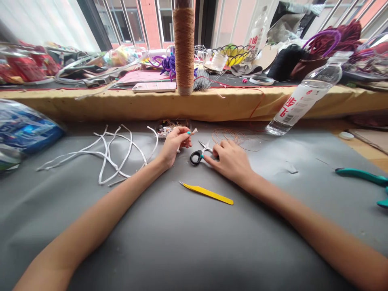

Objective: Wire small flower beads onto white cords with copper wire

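My left hand [178, 142] is closed in a pinch on a short white cord [195, 131], whose frayed-looking end sticks out past the thumb. Another white bit shows below the fingers. To the right, my right hand [232, 161] rests low over the mat with its fingers curled on small scissors [197, 157]. Its thumb touches the black handle loop, and the other loop is hidden under the fingers. The blades are spread and point away from me. Nearer to me lie yellow tweezers [209, 194]. Several white cords [117, 163] lie loosely left of my left hand.
Behind my left hand sits a small tray of bits [165, 130]. Thin copper-coloured wire [232, 136] lies coiled beyond my right hand. A water bottle [306, 95] leans on the yellow ledge [230, 101]. Teal-handled pliers [360, 174] lie far right, and a blue package [27, 127] far left.
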